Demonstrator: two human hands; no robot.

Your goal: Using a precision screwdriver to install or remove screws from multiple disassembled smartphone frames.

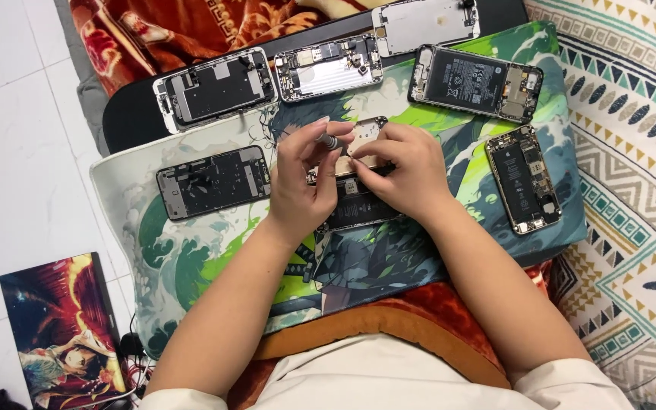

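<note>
An opened phone (354, 205) lies in the middle of a green and white illustrated mat (191, 250), partly hidden under both hands. My left hand (301, 186) grips a small grey screwdriver (329, 141), its tip pointing down at the phone's upper part. My right hand (404, 171) rests on the phone, fingers pinched on its upper edge beside the screwdriver tip. What the fingertips press is hidden.
Several other opened phones lie around: one at left (214, 181), one upper left (214, 87), one top middle (328, 67), a white one at top (425, 23), one upper right (476, 82), one right (524, 179). A picture box (58, 326) sits on the floor.
</note>
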